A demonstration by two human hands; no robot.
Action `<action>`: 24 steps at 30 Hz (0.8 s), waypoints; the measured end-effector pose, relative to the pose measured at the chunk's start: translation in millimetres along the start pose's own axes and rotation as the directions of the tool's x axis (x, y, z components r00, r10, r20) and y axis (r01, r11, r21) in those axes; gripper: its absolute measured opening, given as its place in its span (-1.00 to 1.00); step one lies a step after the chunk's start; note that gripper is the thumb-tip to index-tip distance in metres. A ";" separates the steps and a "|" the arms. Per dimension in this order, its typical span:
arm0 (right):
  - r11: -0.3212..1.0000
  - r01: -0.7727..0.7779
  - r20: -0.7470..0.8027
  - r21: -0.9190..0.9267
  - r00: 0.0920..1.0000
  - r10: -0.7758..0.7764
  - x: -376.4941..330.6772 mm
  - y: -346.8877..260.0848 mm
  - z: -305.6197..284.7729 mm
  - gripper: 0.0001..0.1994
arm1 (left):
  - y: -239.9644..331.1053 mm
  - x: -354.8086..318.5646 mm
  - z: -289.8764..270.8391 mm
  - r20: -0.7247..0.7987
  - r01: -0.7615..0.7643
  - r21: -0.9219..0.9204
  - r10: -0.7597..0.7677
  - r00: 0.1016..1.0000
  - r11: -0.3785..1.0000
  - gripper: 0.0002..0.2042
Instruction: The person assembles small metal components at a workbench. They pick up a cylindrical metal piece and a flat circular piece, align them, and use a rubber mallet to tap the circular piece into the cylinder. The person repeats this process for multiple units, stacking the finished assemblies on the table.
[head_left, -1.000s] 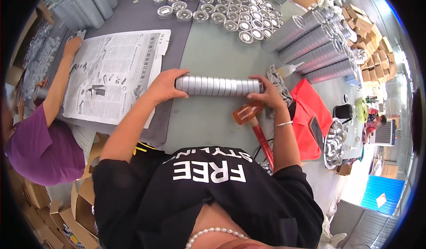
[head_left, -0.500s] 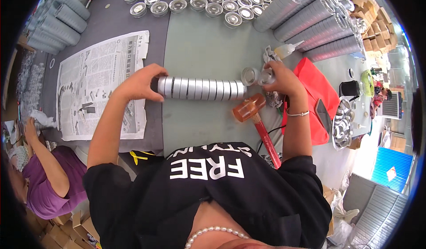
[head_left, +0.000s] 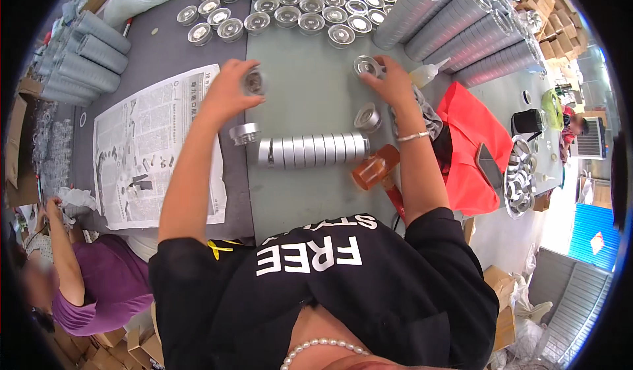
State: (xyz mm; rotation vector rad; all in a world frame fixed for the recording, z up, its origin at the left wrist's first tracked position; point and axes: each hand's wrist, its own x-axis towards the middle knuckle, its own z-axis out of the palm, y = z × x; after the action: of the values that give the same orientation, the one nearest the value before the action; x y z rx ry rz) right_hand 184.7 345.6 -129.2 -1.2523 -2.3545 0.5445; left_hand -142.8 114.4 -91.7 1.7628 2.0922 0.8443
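Far left: a co-worker's arm in a purple sleeve at the desk edge, apart from the work described here. Grey wrapped rolls lie stacked along the desk's upper left. A newspaper sheet is spread on the dark mat.

Left hand: raised over the desk, fingers curled about one small round metal tin, a closed grasp on that single piece. Just below it a loose tin lies tilted, near the left end of the row.

Centre: a short row of tins lying on its side, pieces set face to face, resting unheld on the green surface. Judged from its length, the row is only partly made up (the finished long stacks at upper right run much longer).

Right hand: fingers closed on another tin at the near edge of the loose supply; a bracelet shows at the wrist. One more single tin sits between this hand and the row's right end.

Supply remaining: many open tins in ranks across the top of the desk, so much is left to gather.

Right: an orange-headed mallet touching the row's right end, a small squeeze bottle, a red cloth, completed long stacks.
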 end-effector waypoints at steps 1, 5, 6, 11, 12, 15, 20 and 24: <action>0.999 -0.040 0.062 -0.016 0.997 0.040 -6.1 -11.2 -5.1 -0.34 | -7.6 2.0 14.6 0.008 0.065 0.048 -0.065 0.998 0.997 -0.25; 0.999 -0.037 0.257 -0.010 0.966 0.038 -50.0 -36.6 -33.1 -0.40 | -19.2 4.3 37.7 -0.154 0.156 0.050 -0.147 0.977 0.986 -0.20; 1.000 -0.004 0.296 0.023 0.955 -0.003 -58.5 -34.3 -33.9 -0.40 | -18.0 -0.1 37.6 -0.232 0.136 0.010 -0.130 0.964 0.991 -0.19; 0.965 -0.169 0.242 0.203 0.963 0.117 -70.6 -1.6 -28.4 -0.54 | 10.3 -84.7 -0.2 0.154 0.320 -0.115 -0.301 0.941 0.940 -0.28; 0.953 -0.179 0.225 0.246 0.967 0.123 -70.9 0.3 -26.6 -0.59 | 11.9 -93.3 -1.7 0.204 0.388 -0.160 -0.354 0.913 0.908 -0.30; 0.884 -0.137 0.064 0.447 0.991 0.121 -66.1 1.5 4.2 -0.67 | 16.2 -104.4 -4.2 0.315 0.512 -0.240 -0.433 0.844 0.825 -0.36; 0.975 0.068 0.065 0.211 0.994 -0.084 -75.2 -26.0 -30.0 -0.51 | 12.4 -114.3 6.3 0.045 0.367 -0.217 -0.366 0.929 0.904 -0.45; 0.945 0.198 0.419 0.262 0.858 -0.296 -121.7 -44.9 -43.9 -0.36 | -7.6 -100.1 39.8 -0.216 0.281 -0.296 -0.351 0.911 0.913 -0.43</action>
State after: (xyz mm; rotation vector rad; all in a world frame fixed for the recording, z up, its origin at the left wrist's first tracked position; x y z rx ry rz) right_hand 239.3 226.0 -90.7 -0.7636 -2.6891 1.0633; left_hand -104.9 27.3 -143.3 1.1841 2.2258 1.2419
